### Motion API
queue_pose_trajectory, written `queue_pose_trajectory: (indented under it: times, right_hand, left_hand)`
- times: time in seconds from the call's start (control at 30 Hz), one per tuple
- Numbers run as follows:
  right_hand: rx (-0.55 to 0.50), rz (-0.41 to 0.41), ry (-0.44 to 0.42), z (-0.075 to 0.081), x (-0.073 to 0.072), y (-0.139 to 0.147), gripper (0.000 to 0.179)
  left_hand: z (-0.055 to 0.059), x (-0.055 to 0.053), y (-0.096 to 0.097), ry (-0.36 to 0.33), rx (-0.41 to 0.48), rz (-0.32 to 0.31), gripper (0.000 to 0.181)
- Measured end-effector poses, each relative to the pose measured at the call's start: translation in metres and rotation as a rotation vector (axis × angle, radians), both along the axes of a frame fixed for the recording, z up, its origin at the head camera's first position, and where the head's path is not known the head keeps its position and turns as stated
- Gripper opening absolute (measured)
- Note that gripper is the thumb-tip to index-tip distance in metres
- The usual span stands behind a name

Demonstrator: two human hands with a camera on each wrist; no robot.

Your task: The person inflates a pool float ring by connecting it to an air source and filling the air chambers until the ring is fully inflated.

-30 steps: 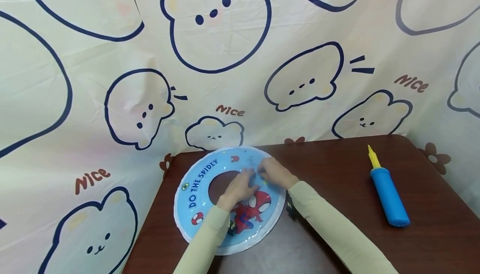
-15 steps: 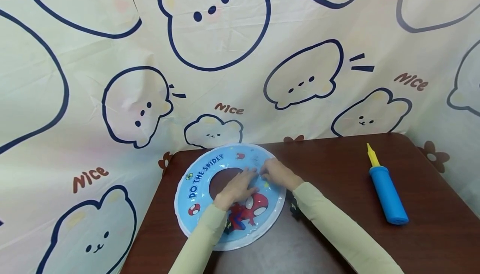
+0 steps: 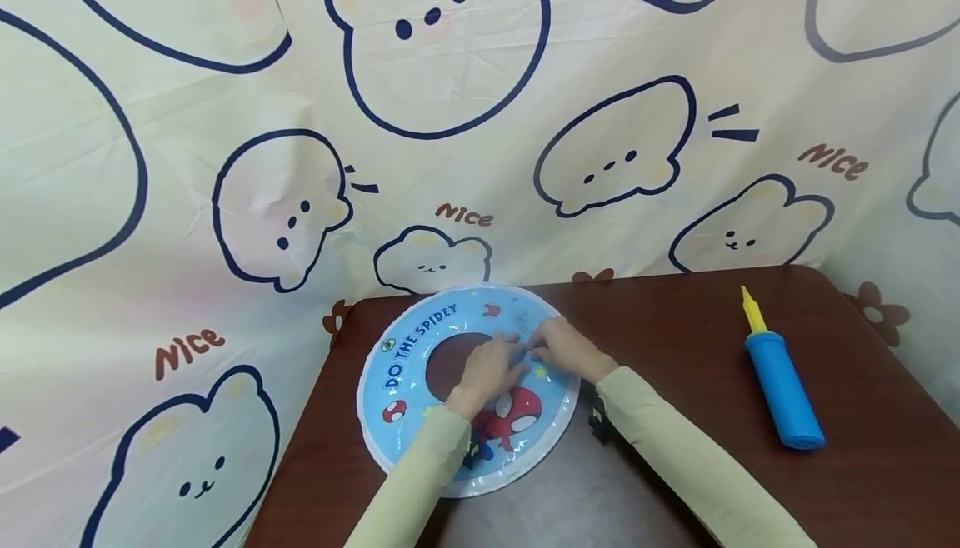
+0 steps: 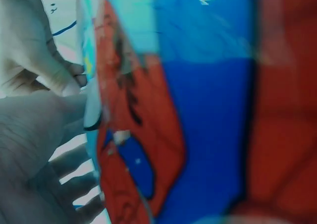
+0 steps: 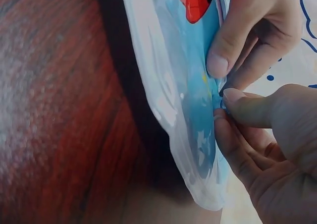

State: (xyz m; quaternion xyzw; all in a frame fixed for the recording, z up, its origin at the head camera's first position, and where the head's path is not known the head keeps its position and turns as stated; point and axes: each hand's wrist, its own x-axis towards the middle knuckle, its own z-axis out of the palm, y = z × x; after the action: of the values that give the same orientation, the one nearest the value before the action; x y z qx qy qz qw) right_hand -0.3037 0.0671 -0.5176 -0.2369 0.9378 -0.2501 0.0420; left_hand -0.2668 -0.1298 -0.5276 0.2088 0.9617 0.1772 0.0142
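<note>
A light-blue swim ring (image 3: 408, 373) with red cartoon figures and lettering lies on the table, looking at least partly inflated. At its right side, my right hand (image 3: 566, 350) pinches a small clear valve (image 5: 220, 103) between thumb and index finger; the right wrist view shows this closely. My left hand (image 3: 487, 375) rests on the ring beside the hole, its fingertips close to the valve. In the left wrist view the left hand's fingers (image 4: 74, 187) reach fairly straight along the ring's printed surface. Fingers partly hide the valve.
A blue hand pump (image 3: 783, 390) with a yellow nozzle lies at the right of the dark brown table (image 3: 660, 323). Behind the table hangs a pale cloth (image 3: 480, 173) printed with bear faces.
The swim ring has turned slightly clockwise, and its lettering has shifted up and right. Both hands stay together at the same part of the ring. The pump has not moved.
</note>
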Motion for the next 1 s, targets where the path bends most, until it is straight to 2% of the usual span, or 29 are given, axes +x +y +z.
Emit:
queue_pose_trajectory:
  times: [0.07, 0.2, 0.37, 0.57, 0.8, 1.0]
  right_hand:
    - [0.007, -0.005, -0.005, -0.001, 0.000, 0.001, 0.018]
    - [-0.024, -0.011, 0.002, -0.004, 0.000, 0.005, 0.020]
    - [-0.128, 0.006, 0.016, -0.014, -0.004, 0.012, 0.015]
    - [-0.241, 0.000, -0.073, -0.024, -0.010, 0.019, 0.012]
    - [-0.284, -0.037, -0.138, -0.022, -0.011, 0.021, 0.013]
    - [-0.307, -0.056, -0.163, -0.022, -0.011, 0.021, 0.012]
  left_hand:
    - [-0.001, -0.001, 0.003, 0.019, 0.003, 0.011, 0.047]
    - [-0.001, -0.001, 0.007, 0.010, 0.012, 0.043, 0.046]
    - [-0.002, -0.002, 0.010, -0.006, -0.001, 0.070, 0.042]
    - [-0.002, -0.001, 0.012, -0.044, 0.002, 0.101, 0.041]
    - [0.003, 0.000, 0.015, -0.078, 0.037, 0.139, 0.047]
    - [0.003, -0.001, 0.015, -0.101, 0.030, 0.165, 0.055]
